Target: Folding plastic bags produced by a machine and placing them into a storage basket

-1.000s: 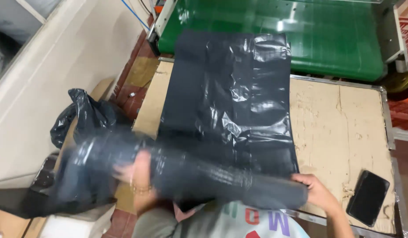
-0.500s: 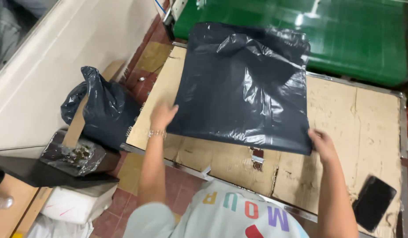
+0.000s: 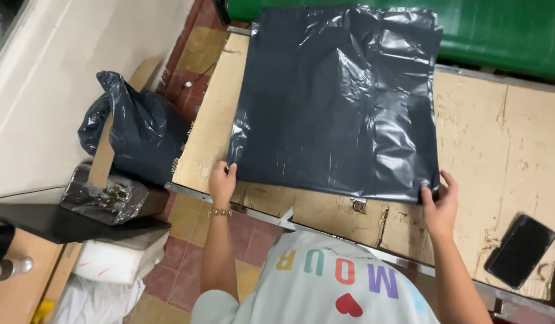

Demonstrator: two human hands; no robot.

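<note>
A: Your left hand (image 3: pixel 222 183) pinches the lower left corner of the black plastic bag (image 3: pixel 340 99), fingers curled onto the film. Your right hand (image 3: pixel 441 201) does the same at the lower right corner, thumb and fingertips closed on the edge.

B: So where does the bag lie from you?

A: Straight ahead, toward the top of the frame. It lies flat on the cardboard-covered table (image 3: pixel 517 138), its near edge running between your two hands and its far edge reaching onto the green surface (image 3: pixel 499 36) at the upper right. Its long axis runs away from you, slightly tilted. Both hands are about equally near, each at its own corner.

B: And compared with half a second ago?

A: Then your hands were lower and looser at the corners, and the bag was still puffed and rumpled. Now it is flatter and squarer. A second ago it was bunched across your front in a long roll.

B: Anything else around?

A: A black phone (image 3: pixel 520 251) lies on the table at the lower right, well apart from your right hand. A stuffed black bag (image 3: pixel 133 135) stands on the floor at the left, beside the table.
</note>
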